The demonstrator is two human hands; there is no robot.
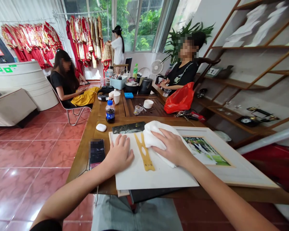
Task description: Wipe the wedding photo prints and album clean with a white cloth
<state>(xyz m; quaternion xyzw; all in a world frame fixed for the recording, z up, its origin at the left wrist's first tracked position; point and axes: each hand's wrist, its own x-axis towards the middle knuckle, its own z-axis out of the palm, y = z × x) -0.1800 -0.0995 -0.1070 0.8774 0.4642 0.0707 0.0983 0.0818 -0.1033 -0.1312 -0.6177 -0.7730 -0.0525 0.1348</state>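
My right hand (170, 144) is closed over a bunched white cloth (153, 133), which rests on a white board (156, 178). Flat on the board's left side lies my left hand (120, 152), its fingers extended and holding nothing. Between the two hands a flat yellow piece with a forked end and an oval cut-out (144, 157) lies on the board, partly beside the cloth. To the right is a framed photo with a wide white mat (240, 163). A dark patterned flat piece (130, 127) pokes out beyond the board's far edge.
A phone (97, 154), a white earbud case (101, 127) and a cola bottle (110, 112) stand along the table's left side. Farther back are a white bowl (148, 104), a red plastic bag (179, 99) and keys (183, 115). Several people are around the room.
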